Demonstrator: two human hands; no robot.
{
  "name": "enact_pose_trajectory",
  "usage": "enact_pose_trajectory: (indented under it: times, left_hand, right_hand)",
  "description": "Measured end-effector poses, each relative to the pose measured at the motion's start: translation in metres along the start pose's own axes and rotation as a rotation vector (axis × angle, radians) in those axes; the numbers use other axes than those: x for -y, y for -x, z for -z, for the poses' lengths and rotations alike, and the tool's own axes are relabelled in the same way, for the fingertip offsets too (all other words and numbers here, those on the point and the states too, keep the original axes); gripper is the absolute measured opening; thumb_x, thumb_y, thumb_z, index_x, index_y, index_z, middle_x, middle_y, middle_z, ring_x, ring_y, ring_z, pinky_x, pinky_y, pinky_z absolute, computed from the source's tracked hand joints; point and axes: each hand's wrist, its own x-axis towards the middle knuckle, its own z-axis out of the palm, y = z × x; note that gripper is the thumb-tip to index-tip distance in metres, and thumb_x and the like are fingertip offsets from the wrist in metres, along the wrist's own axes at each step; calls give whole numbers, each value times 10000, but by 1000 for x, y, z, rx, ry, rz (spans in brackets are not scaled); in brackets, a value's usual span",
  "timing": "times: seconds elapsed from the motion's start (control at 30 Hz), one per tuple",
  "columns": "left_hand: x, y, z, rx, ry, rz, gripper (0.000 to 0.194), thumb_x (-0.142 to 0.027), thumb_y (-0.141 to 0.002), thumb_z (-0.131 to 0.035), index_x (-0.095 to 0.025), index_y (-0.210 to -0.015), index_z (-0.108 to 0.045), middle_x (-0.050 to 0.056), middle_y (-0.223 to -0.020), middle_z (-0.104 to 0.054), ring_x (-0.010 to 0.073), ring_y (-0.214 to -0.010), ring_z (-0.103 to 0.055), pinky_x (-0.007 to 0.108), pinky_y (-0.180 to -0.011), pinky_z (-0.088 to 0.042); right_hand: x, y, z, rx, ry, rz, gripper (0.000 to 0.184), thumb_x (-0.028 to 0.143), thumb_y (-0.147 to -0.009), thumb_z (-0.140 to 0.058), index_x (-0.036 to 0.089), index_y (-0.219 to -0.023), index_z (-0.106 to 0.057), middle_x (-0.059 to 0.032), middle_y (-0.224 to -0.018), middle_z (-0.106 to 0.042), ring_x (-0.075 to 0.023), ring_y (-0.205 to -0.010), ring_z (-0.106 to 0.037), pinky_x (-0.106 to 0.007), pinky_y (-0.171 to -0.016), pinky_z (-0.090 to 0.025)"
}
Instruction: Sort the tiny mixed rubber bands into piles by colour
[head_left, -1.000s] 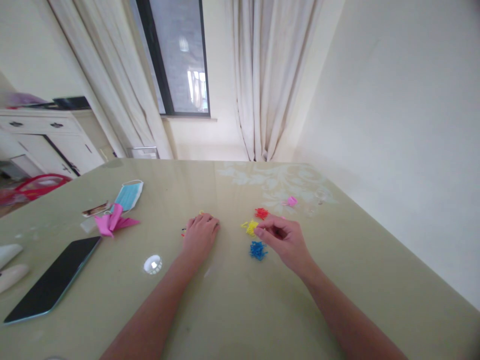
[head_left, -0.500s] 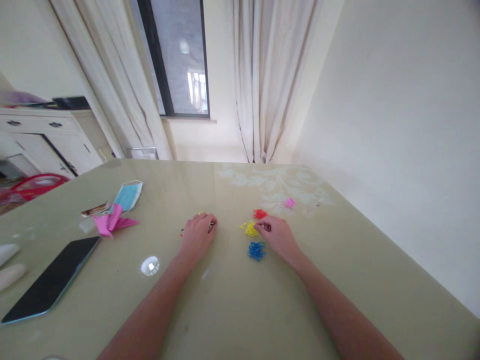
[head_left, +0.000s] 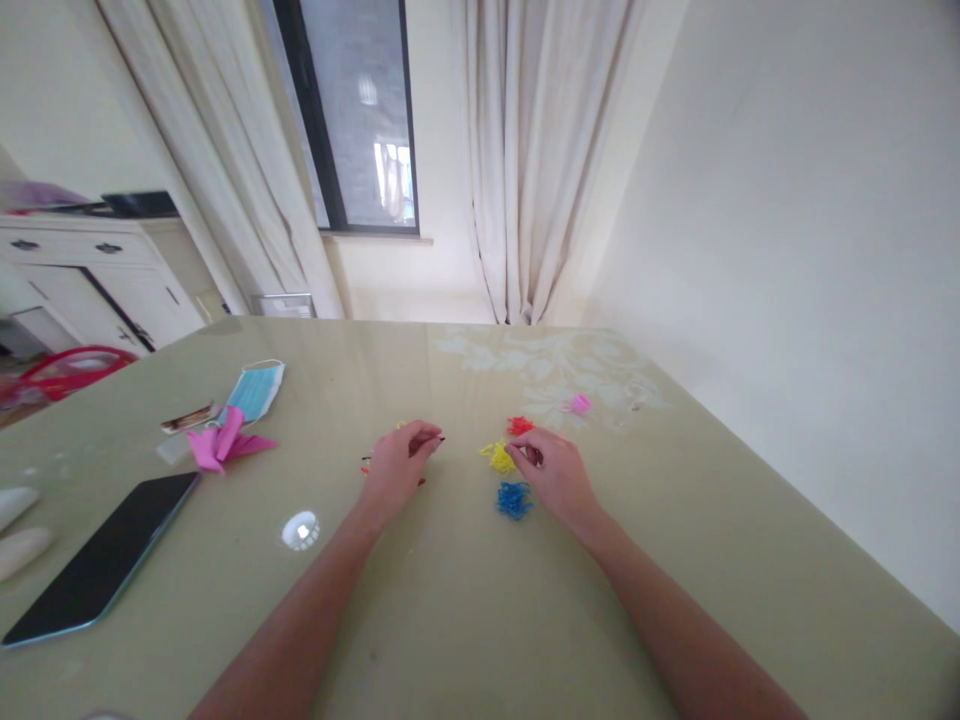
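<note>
Three small heaps of thin, tangled strands, perhaps little rubber bands, lie on the table: a red heap (head_left: 519, 426) at the back, a yellow heap (head_left: 498, 457) in the middle and a blue heap (head_left: 514, 500) in front. My right hand (head_left: 556, 470) pinches thumb and forefinger together at the yellow heap's right edge; what is between them is too small to tell. Left of the heaps, my left hand (head_left: 399, 460) is also closed in a pinch, a tiny dark tip showing at its fingertips. Partly hidden by this hand are small black, red and yellow bits.
To the left are a pink folded-paper piece (head_left: 229, 440), a blue face mask (head_left: 255, 390), a dark tablet or phone (head_left: 105, 560) and a round shiny spot (head_left: 301, 531). A small pink item (head_left: 580, 404) lies behind the heaps. A wall (head_left: 810, 300) borders the table's right side.
My left hand has turned and lifted slightly, its thumb and forefinger now pinched toward the right. The black-and-white bit seen under its fingers no longer shows. My right hand stays almost in place.
</note>
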Motion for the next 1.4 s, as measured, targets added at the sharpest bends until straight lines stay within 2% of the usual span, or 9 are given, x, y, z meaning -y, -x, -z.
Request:
enact_pose_trajectory:
  times: [0.23, 0.47, 0.6, 0.93, 1.07, 1.17, 1.27, 1.33, 1.4]
  left_hand:
    - [-1, 0, 1, 13, 88, -2, 182, -367, -831, -682, -214, -868, -772, 65, -874, -807, 230, -813, -733, 336, -728, -581]
    - [-17, 11, -15, 257, 465, 4, 285, -395, -735, -816, -174, -905, -758, 54, -782, -790, 177, -707, -703, 290, -683, -554]
    - [-24, 20, -22, 378, 538, 12, 255, -363, -723, -844, -164, -863, -768, 41, -737, -774, 147, -665, -670, 259, -646, -525]
    - [-28, 22, -21, 417, 548, 15, 304, -408, -730, -852, -163, -882, -756, 41, -740, -769, 153, -671, -676, 268, -654, -527]
    - [-25, 17, -13, 366, 357, -64, 312, -483, -845, -728, -181, -921, -750, 52, -803, -771, 176, -706, -673, 286, -657, -518]
    - [-17, 14, -4, 184, -93, -153, 273, -445, -938, -619, -211, -902, -755, 71, -879, -768, 231, -833, -684, 345, -771, -520]
    - [-6, 13, 2, 28, -580, -180, 177, -327, -937, -639, -222, -999, -766, 114, -1095, -744, 311, -1092, -641, 427, -953, -475]
    - [0, 13, 3, 44, -738, -162, 202, -305, -943, -634, -210, -1068, -761, 144, -1213, -706, 344, -1174, -605, 467, -986, -459]
    - [2, 13, 3, 94, -795, -146, 216, -307, -963, -608, -201, -1076, -759, 158, -1247, -690, 354, -1177, -609, 483, -979, -463]
  right_hand:
    - [9, 3, -3, 17, -26, 27, 173, 269, -958, -660, 185, -826, -734, -10, -678, -619, -169, -633, -532, -291, -620, -354]
    - [19, 8, -4, 47, -285, 69, 181, 332, -950, -694, 185, -997, -789, 0, -679, -599, -148, -602, -505, -275, -591, -368]
    - [25, 10, -2, 93, -392, 55, 163, 305, -944, -682, 187, -912, -790, 15, -631, -552, -133, -567, -462, -267, -566, -350]
    - [21, 9, 3, 171, -575, -54, 247, 414, -895, -712, 174, -851, -751, 36, -607, -505, -111, -549, -399, -250, -507, -291]
    - [20, 4, 19, 179, -670, -126, 317, 492, -841, -748, 180, -803, -707, 30, -620, -517, -118, -563, -417, -257, -524, -317]
    - [20, 0, 37, 164, -755, -155, 341, 515, -815, -765, 187, -764, -687, 3, -690, -592, -137, -634, -496, -270, -596, -400]
    - [17, -1, 51, 114, -802, -165, 323, 485, -801, -788, 186, -736, -685, 0, -691, -606, -141, -654, -518, -271, -624, -422]
    - [15, -1, 55, 80, -812, -166, 296, 455, -800, -798, 184, -739, -697, 0, -684, -609, -138, -647, -512, -268, -618, -415]
    - [13, -1, 57, 68, -805, -161, 276, 438, -812, -797, 183, -748, -709, -3, -686, -613, -137, -643, -504, -266, -609, -405]
